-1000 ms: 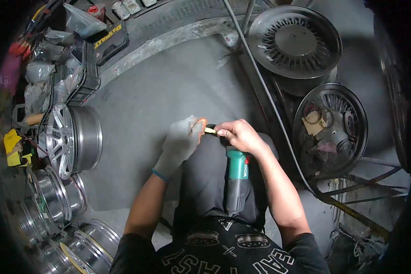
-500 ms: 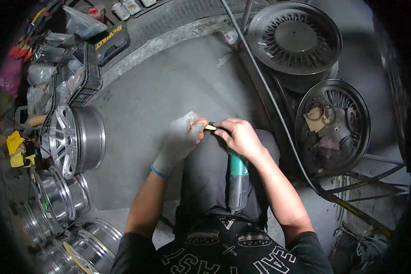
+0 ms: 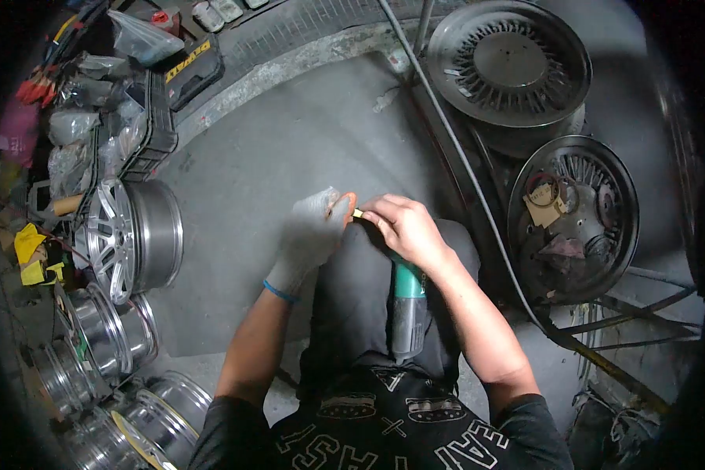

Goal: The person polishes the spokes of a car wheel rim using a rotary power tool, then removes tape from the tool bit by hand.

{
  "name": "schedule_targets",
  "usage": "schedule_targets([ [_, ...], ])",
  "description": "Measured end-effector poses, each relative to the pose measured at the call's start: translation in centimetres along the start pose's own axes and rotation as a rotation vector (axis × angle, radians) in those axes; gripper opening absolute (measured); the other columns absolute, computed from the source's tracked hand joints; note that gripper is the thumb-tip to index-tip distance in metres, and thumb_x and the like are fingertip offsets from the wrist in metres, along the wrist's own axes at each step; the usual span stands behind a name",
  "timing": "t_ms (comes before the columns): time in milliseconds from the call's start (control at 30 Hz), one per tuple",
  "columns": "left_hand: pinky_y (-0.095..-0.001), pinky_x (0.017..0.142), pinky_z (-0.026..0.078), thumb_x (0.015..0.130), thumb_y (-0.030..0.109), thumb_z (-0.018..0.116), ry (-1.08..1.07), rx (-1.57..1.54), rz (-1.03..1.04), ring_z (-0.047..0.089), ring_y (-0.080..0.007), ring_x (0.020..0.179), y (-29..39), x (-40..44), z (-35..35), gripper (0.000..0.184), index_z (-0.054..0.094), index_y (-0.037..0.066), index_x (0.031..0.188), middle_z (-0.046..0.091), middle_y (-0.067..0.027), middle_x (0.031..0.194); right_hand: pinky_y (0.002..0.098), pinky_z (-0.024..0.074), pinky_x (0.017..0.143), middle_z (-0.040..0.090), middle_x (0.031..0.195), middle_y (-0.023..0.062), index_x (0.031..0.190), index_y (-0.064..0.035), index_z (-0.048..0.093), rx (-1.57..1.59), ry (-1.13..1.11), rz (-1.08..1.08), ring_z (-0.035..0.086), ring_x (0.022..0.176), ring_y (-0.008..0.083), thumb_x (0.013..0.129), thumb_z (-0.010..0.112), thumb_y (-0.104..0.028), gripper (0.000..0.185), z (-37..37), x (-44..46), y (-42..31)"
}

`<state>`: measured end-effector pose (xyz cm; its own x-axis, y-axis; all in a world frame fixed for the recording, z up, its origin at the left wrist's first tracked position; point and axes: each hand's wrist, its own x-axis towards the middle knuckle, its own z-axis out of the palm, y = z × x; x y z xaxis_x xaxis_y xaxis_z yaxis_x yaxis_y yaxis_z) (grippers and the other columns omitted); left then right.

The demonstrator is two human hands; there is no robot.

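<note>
My left hand (image 3: 315, 223), in a grey-white glove with orange at the fingers, is curled in front of my knees. What its fingers hold, if anything, is hidden. Close against it, my bare right hand (image 3: 409, 229) pinches a small pale-yellow piece (image 3: 358, 212), of which only a little shows. An angle grinder (image 3: 409, 290) with a green and black body rests upright between my thighs. Its head is covered by my right hand and the dark trousers.
Silver wheel rims (image 3: 153, 235) stand along the left side, by a black crate (image 3: 155, 137) of bagged items. A DeWalt case (image 3: 192, 74) lies behind it. On the right are dark wheels (image 3: 509, 63), one holding small parts, and a metal frame (image 3: 470, 168). A grey mat (image 3: 266, 133) covers the floor.
My hands have drawn closer together, so less of the yellow piece shows. The left hand has turned a little, exposing a curved orange edge. The grinder stays between my thighs.
</note>
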<state>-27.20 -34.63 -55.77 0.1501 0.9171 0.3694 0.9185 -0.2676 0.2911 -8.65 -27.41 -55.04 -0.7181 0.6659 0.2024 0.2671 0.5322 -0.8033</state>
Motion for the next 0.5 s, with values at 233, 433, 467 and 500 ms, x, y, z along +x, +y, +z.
schedule_targets([
  [233,-0.0403,0.047,0.041,0.089,0.013,0.063,0.01,0.002,-0.003,0.053,-0.0266,0.058,0.2,0.1,-0.3,0.011,0.058,0.009,0.081,0.048,-0.0088,0.065,0.0459,0.0507,0.076,0.061,0.078,0.017,0.081,-0.0001,0.062,-0.104,-0.021,-0.066,0.061,0.08,0.0377,0.09,0.061,-0.015,0.017,0.2,1.3,-0.2],
  [433,-0.0398,0.048,0.042,0.09,0.016,0.062,0.005,0.02,-0.016,0.053,-0.026,0.058,0.2,-0.1,0.0,0.012,0.059,0.009,0.081,0.05,-0.0085,0.067,0.0455,0.0499,0.074,0.061,0.08,0.0195,0.084,0.0024,0.061,-0.041,-0.148,-0.083,0.061,0.079,0.0395,0.088,0.063,-0.009,0.012,-0.9,2.4,-0.2],
  [467,-0.0396,0.048,0.042,0.091,0.016,0.061,-0.095,-0.198,-0.248,0.054,-0.026,0.059,0.8,-0.2,-0.4,0.012,0.059,0.009,0.082,0.051,-0.0087,0.068,0.0455,0.0499,0.074,0.061,0.08,0.0195,0.084,0.0024,0.061,-0.042,-0.148,-0.084,0.061,0.079,0.0395,0.088,0.063,-0.009,0.012,-0.8,2.5,-0.1],
  [500,-0.0395,0.048,0.042,0.091,0.016,0.061,-0.149,-0.313,-0.36,0.054,-0.026,0.059,1.1,0.0,-0.7,0.012,0.059,0.009,0.083,0.051,-0.0088,0.069,0.0459,0.0497,0.074,0.061,0.08,0.0199,0.085,0.0026,0.061,-0.06,-0.158,-0.068,0.061,0.08,0.0399,0.089,0.061,-0.01,0.013,-0.8,2.5,-0.1],
])
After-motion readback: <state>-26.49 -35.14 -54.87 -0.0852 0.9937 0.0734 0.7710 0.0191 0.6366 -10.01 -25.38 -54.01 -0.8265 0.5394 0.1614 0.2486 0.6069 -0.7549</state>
